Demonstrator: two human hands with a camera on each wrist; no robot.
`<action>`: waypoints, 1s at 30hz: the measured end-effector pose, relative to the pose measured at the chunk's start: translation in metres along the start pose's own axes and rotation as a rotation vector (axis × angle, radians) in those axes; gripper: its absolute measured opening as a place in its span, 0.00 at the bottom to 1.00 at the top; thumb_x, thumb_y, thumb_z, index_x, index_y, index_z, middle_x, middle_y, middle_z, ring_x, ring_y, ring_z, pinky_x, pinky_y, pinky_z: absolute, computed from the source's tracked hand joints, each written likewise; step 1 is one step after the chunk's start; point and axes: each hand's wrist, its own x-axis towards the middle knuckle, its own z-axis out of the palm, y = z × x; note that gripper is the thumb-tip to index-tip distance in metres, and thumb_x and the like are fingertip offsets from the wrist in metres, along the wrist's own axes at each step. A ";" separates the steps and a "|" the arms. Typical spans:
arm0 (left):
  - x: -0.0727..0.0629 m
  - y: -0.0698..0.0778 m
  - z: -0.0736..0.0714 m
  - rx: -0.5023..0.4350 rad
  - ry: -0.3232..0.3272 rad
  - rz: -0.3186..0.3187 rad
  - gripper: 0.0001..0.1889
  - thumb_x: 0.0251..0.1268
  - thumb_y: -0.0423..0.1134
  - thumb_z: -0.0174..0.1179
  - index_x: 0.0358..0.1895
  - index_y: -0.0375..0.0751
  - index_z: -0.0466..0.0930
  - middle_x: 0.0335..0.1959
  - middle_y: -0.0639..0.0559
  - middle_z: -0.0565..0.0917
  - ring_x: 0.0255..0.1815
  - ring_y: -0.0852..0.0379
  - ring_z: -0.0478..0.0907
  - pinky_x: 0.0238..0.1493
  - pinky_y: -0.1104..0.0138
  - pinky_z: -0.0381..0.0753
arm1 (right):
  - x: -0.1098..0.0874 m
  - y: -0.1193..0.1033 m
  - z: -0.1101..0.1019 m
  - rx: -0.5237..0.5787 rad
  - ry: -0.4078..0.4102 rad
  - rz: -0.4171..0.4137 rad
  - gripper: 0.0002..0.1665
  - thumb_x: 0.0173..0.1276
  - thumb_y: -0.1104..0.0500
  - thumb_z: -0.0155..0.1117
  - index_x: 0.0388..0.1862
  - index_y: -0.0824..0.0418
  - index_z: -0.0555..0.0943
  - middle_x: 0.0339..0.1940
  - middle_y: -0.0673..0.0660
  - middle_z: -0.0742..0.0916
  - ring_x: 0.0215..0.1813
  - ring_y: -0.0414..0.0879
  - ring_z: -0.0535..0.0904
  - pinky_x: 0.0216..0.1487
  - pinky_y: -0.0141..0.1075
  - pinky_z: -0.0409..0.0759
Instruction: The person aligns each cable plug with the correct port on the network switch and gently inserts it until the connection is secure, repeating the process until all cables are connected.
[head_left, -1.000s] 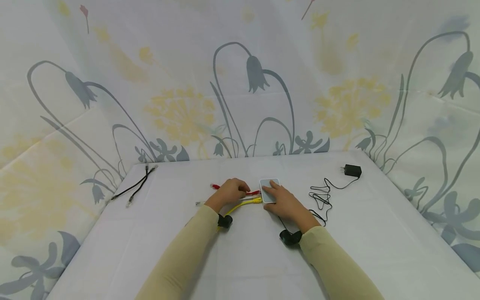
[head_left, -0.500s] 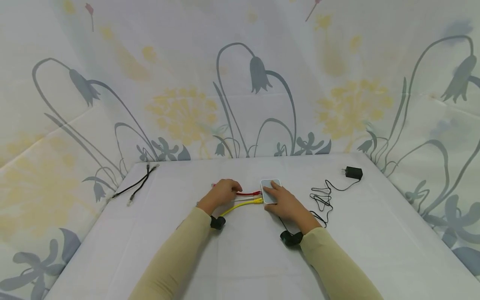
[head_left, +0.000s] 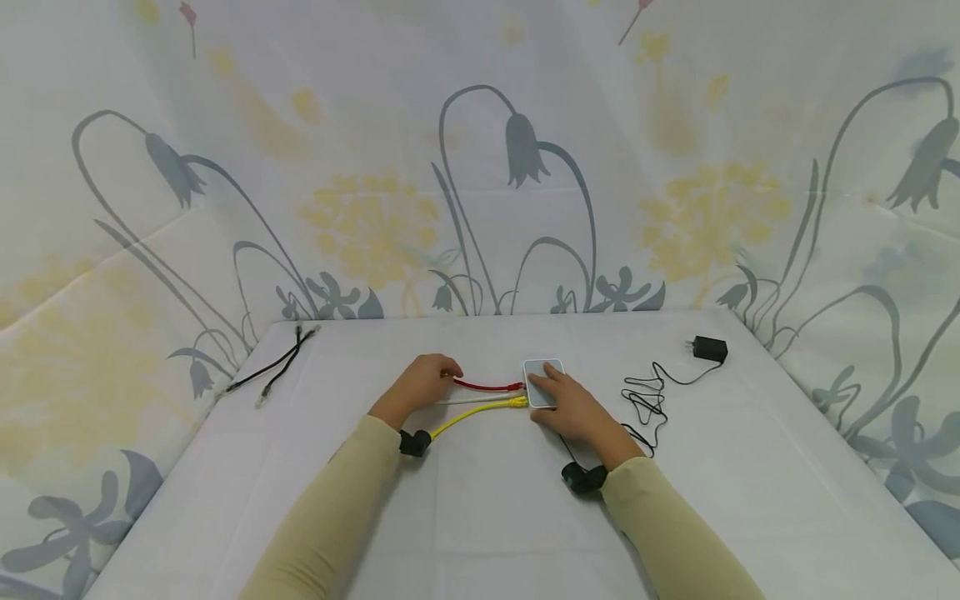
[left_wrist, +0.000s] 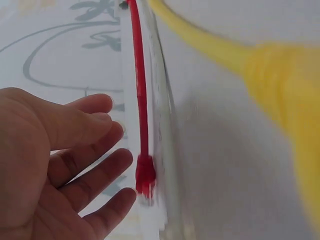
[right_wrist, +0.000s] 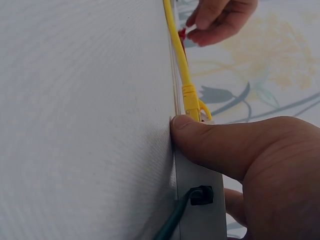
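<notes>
My left hand [head_left: 416,388] is at the left end of a red network cable [head_left: 487,387]. In the left wrist view its fingers are loosely bent beside the red cable's free plug [left_wrist: 145,172], with a gap between. A white network cable [left_wrist: 161,95] and a yellow network cable [head_left: 468,411] run alongside. At the middle of the table, my right hand [head_left: 576,408] holds a small white router [head_left: 534,367], fingers over its top and thumb on its near side. The yellow plug [right_wrist: 190,100] sits at the router's left end; a black power plug [right_wrist: 202,195] is in its near side.
A black power adapter [head_left: 708,348] lies at the back right, its thin cord [head_left: 643,396] in loose loops towards the router. Two short black network cables [head_left: 281,360] lie crossed at the far left. A patterned cloth [head_left: 480,208] stands behind the white table [head_left: 495,517].
My left hand has moved left along the cables, uncovering more of the red and yellow ones. The right hand stays on the router.
</notes>
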 end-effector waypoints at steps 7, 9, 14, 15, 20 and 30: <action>-0.009 -0.017 -0.012 -0.014 0.020 -0.029 0.11 0.69 0.32 0.54 0.47 0.41 0.85 0.50 0.46 0.84 0.56 0.48 0.77 0.62 0.55 0.74 | 0.000 0.002 0.001 0.001 0.006 0.003 0.39 0.67 0.49 0.64 0.75 0.49 0.63 0.80 0.60 0.57 0.78 0.64 0.53 0.71 0.60 0.59; -0.012 -0.022 -0.014 -0.013 0.024 -0.040 0.11 0.69 0.33 0.55 0.47 0.42 0.85 0.51 0.46 0.84 0.58 0.47 0.77 0.63 0.54 0.73 | 0.001 0.003 0.002 0.002 0.007 -0.001 0.39 0.67 0.49 0.64 0.75 0.49 0.63 0.80 0.60 0.57 0.78 0.64 0.53 0.71 0.60 0.59; -0.020 -0.034 -0.021 0.000 0.041 -0.043 0.11 0.70 0.34 0.54 0.49 0.40 0.84 0.52 0.43 0.83 0.58 0.45 0.77 0.61 0.52 0.74 | 0.000 0.003 0.001 0.002 0.003 -0.006 0.39 0.67 0.49 0.63 0.75 0.49 0.63 0.80 0.60 0.56 0.78 0.64 0.53 0.71 0.60 0.59; -0.022 -0.036 -0.023 -0.001 0.044 -0.043 0.11 0.70 0.34 0.54 0.49 0.40 0.84 0.52 0.42 0.83 0.58 0.44 0.77 0.61 0.52 0.74 | 0.000 0.003 0.001 0.002 0.002 -0.007 0.39 0.67 0.49 0.63 0.75 0.49 0.63 0.80 0.60 0.56 0.78 0.64 0.53 0.71 0.60 0.59; -0.030 -0.046 -0.032 -0.004 0.055 -0.064 0.12 0.71 0.34 0.53 0.51 0.39 0.83 0.55 0.41 0.81 0.57 0.43 0.76 0.60 0.50 0.74 | 0.000 0.002 0.001 -0.005 0.002 -0.013 0.39 0.67 0.49 0.63 0.76 0.50 0.62 0.80 0.60 0.56 0.78 0.64 0.53 0.72 0.60 0.58; -0.049 -0.079 -0.050 0.043 0.132 -0.095 0.14 0.71 0.33 0.52 0.55 0.35 0.80 0.54 0.36 0.80 0.55 0.39 0.76 0.57 0.48 0.74 | -0.001 0.002 -0.001 0.000 -0.004 -0.021 0.39 0.68 0.49 0.63 0.76 0.51 0.62 0.80 0.61 0.56 0.77 0.65 0.53 0.71 0.61 0.58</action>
